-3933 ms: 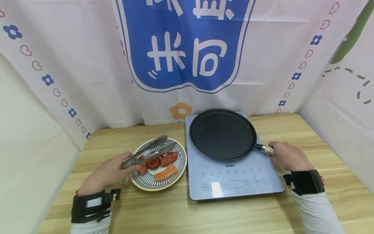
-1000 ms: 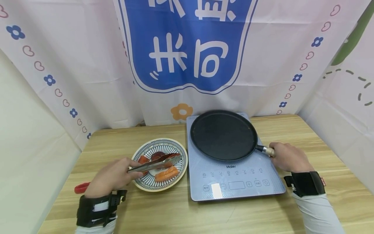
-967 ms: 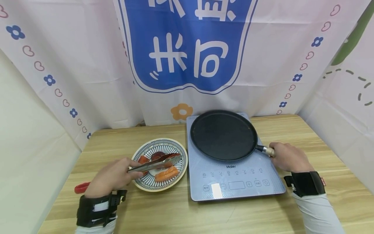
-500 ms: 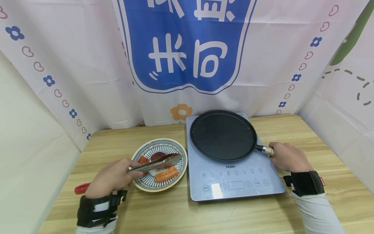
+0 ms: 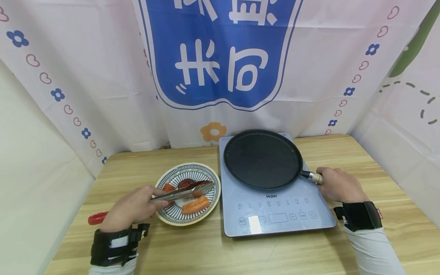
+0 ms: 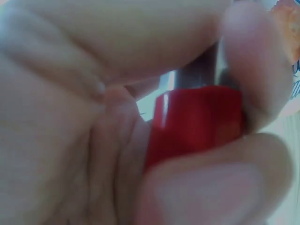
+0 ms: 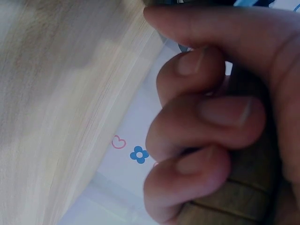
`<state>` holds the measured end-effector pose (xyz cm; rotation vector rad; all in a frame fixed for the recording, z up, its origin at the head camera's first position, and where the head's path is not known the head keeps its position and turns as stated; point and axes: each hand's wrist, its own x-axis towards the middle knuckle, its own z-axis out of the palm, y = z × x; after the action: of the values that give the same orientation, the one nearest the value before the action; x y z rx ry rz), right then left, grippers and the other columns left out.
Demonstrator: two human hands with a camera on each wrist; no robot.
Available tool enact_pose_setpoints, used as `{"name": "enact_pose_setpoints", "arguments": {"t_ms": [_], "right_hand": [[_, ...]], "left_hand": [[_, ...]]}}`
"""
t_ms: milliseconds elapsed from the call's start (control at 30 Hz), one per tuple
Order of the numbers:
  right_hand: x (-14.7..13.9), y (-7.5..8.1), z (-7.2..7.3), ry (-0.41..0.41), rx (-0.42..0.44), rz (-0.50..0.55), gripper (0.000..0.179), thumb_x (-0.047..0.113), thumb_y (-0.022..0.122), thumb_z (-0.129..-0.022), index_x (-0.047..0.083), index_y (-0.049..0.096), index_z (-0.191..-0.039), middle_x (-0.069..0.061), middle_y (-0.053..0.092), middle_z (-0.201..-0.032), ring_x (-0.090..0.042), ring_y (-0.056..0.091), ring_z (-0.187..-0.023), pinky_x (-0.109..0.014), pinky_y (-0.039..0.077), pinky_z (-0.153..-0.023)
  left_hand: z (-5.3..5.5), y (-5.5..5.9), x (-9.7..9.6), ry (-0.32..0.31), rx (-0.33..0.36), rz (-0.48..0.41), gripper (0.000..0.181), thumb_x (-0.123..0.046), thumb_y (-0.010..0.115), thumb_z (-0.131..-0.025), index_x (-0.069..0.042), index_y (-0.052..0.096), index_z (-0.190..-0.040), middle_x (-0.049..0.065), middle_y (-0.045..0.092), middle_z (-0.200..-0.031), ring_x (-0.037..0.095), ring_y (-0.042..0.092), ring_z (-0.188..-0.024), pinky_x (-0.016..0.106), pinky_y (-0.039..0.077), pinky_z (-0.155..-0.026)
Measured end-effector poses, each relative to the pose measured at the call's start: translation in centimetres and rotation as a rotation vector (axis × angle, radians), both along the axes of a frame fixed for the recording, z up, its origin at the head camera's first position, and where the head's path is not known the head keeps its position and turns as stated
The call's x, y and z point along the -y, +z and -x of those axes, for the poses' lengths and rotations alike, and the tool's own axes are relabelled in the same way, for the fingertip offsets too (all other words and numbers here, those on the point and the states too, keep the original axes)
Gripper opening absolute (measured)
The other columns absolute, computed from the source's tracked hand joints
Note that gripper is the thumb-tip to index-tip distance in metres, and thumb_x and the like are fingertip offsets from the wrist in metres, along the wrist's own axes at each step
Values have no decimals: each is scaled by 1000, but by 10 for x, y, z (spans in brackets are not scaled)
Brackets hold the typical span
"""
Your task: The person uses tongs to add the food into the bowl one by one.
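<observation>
My left hand (image 5: 135,206) grips metal tongs (image 5: 182,193), whose red handle end (image 5: 97,218) sticks out behind the wrist. In the left wrist view, fingers curl round the red part (image 6: 197,124). The tong arms lie close together over a patterned plate (image 5: 165,218), tips at a reddish food piece near its right side; whether they pinch it is hard to tell. An orange salmon-like piece (image 5: 196,205), a dark red round piece (image 5: 186,183) and a red piece (image 5: 168,188) lie there too. My right hand (image 5: 340,186) holds the wooden handle (image 7: 234,187) of a flat black pan (image 5: 262,159).
Under the pan sits a grey-blue induction cooker (image 5: 275,229) with touch controls, just right of the plate. The wooden table (image 5: 185,252) runs back to a white curtain (image 5: 113,95) with a blue print. A pale side wall (image 5: 31,172) borders the left.
Since the oldest frame, the tongs have come down onto the plate's right-hand piece and their arms have drawn together. During the last second almost nothing has moved; the right hand stays on the pan handle.
</observation>
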<state>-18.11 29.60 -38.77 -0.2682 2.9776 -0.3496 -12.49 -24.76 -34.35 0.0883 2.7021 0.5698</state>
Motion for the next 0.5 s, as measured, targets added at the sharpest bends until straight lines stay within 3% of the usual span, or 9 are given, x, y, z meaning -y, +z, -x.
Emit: {"name": "enact_pose_setpoints", "arguments": {"t_ms": [233,500], "right_hand": [[-1,0,0,4,-7,-2,10,10,69,-92,13,60,-89,-4,56,-72,-22,51,-65,-36,38,-56],[1,1,0,3,-5,0,9,9,68,-92,12,60,-89,-4,55,-72,-22,51,-65,-36,38,-56]], "left_hand": [[3,0,3,-37,-43,66,38,-31,73,-101,-13,73,-135,9,64,-110,21,57,-85,35,42,-61],[2,0,4,-45,-54,81,38,-33,71,-102,-14,73,-135,8,64,-107,19,56,-78,35,41,-59]]}}
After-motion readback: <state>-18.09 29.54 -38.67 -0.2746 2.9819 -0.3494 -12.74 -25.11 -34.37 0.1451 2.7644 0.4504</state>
